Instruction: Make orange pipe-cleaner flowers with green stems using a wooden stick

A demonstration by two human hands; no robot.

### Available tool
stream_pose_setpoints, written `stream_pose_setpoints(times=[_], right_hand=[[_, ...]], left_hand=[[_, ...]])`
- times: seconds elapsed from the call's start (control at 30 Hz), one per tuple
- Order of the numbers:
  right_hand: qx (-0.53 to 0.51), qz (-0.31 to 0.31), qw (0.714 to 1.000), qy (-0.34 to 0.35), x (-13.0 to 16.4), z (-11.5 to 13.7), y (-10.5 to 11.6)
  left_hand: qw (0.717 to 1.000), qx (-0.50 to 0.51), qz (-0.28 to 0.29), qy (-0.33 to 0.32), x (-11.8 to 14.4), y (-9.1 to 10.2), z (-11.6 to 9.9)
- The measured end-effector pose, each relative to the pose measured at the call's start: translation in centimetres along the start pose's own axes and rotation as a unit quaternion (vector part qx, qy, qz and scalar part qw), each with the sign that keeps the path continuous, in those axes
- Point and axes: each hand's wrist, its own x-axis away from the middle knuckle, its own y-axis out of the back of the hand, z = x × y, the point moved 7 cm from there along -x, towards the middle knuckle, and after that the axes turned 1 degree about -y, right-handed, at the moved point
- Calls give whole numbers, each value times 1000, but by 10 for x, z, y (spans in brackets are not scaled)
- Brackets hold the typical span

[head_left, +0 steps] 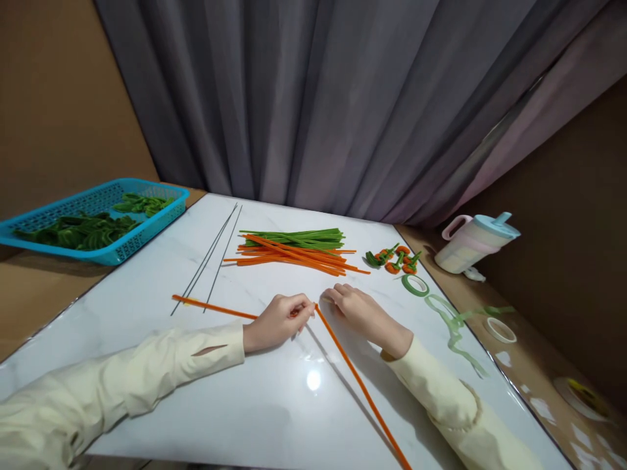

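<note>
My left hand [281,320] is closed, thumb and index finger pinching a bent orange pipe cleaner [360,382]. One end of this pipe cleaner sticks out to the left over the thin wires; the other slants down to the lower right from a sharp bend at my fingertips. Just right of the bend, my right hand [365,313] hovers low over the table with loosely bent fingers, apart from the pipe cleaner as far as I can see. Beyond both hands lie a bundle of orange pipe cleaners [298,256] and a bundle of green pipe cleaners [304,237].
Several thin dark wires [208,254] lie at left, near a blue basket [122,251] of green pieces. To the right are small orange-and-green pieces [394,259], a green tape roll [415,285], a green ribbon strip [455,329], a white ring [500,330] and a lidded cup [470,245].
</note>
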Motion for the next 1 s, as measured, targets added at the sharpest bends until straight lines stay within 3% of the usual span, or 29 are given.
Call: stream_pose_setpoints(times=[0.13,0.23,0.3,0.4,0.43,0.5,0.8,1.0], right_hand=[[-70,-33,997,-14,-1,-7,0],[-270,-71,960,-33,4,-17,7],[-458,-45,884,-76,8,-22,5],[-670,50,730,-128,14,-15,-4],[-704,86,692,-133,15,-9,-8],[-739,145,644,-134,16,0,-14],[-833,154,518,-123,14,17,-30],[-843,196,485,-122,15,20,-37]], left_hand=[[1000,7,-3,12,-1,1,0],[1000,10,-4,18,-1,1,0],[1000,12,-2,22,-1,1,0],[1000,11,0,26,-2,1,1],[1000,10,1,26,-2,1,1],[1000,11,2,24,-3,0,1],[1000,4,-2,16,-3,0,1],[1000,10,8,8,-3,0,-2]])
